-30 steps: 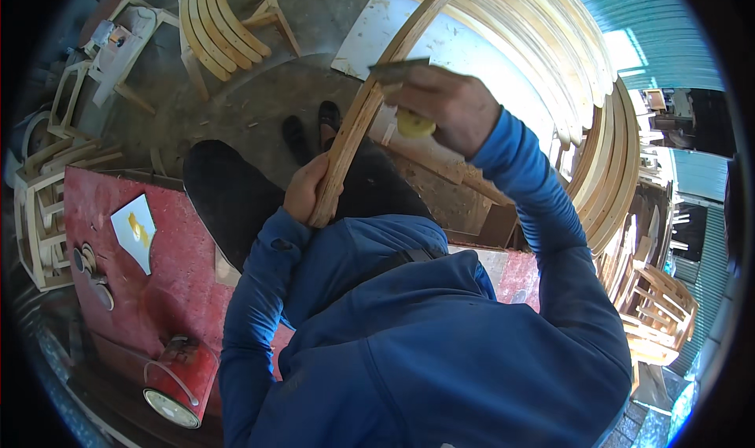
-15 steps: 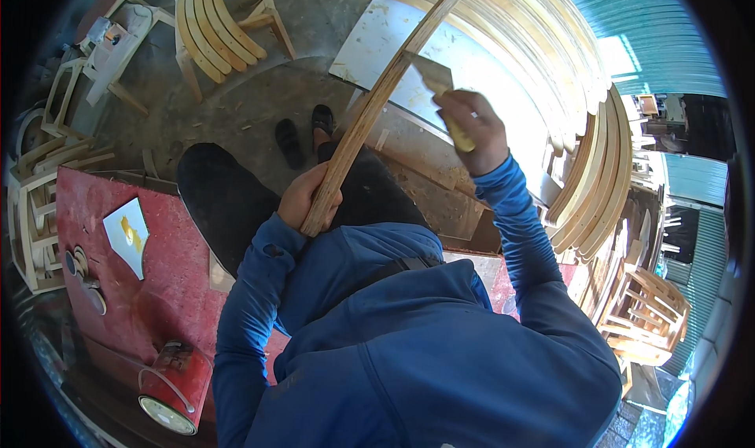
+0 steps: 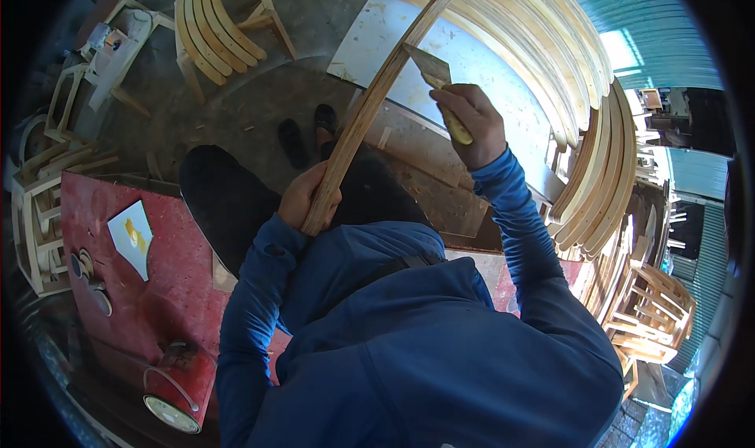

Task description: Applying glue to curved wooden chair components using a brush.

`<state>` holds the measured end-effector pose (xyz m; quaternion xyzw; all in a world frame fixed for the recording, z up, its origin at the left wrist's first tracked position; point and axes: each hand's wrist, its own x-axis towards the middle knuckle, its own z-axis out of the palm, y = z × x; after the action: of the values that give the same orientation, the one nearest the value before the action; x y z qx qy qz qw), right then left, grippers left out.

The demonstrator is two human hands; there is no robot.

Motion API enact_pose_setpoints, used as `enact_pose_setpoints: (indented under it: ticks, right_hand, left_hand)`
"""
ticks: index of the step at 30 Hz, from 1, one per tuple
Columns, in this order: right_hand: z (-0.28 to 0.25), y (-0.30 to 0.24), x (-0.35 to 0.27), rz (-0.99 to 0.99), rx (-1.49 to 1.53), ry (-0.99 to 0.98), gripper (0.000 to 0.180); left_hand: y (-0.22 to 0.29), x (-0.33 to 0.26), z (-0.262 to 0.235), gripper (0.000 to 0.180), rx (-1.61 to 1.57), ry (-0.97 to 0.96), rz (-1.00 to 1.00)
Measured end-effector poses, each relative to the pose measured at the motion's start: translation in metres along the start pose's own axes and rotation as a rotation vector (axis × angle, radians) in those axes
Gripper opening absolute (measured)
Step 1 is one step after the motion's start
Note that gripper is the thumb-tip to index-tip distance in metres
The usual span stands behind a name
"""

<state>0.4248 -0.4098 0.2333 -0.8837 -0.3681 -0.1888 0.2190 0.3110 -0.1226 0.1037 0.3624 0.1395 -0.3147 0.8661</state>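
Observation:
A long, slightly curved wooden strip slants from my lap up to the top edge of the view. My left hand is wrapped around its lower end. In my right hand is a putty knife with a yellowish handle, its fingers closed round the grip. The corner of the blade touches, or nearly touches, the right edge of the strip; which of the two I cannot tell. Yellow filler lies on a white pointed board at my left.
A red tabletop at my left bears the board, some round lids and a red can. Curved wooden slats are stacked over a white panel at the right. More slats and chair frames stand left.
The putty knife has barely shifted against the strip, its blade turned slightly. My left hand keeps the same hold. The whole view has moved a little.

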Motion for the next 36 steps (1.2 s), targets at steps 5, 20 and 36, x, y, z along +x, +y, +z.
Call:
enact_pose_setpoints:
  ticks: [5, 20, 36]
  right_hand:
    - [-0.002, -0.054, -0.006, -0.090, 0.144, -0.250, 0.041]
    - [-0.026, -0.086, -0.014, -0.170, 0.295, -0.292, 0.044]
    - [-0.041, -0.077, -0.018, -0.031, 0.372, -0.341, 0.042]
  left_hand:
    - [0.005, -0.003, 0.007, 0.042, 0.008, 0.081, 0.028]
    - [0.004, -0.003, -0.007, 0.046, -0.005, -0.045, -0.050]
    - [0.002, 0.001, -0.012, 0.048, -0.079, -0.053, -0.047]
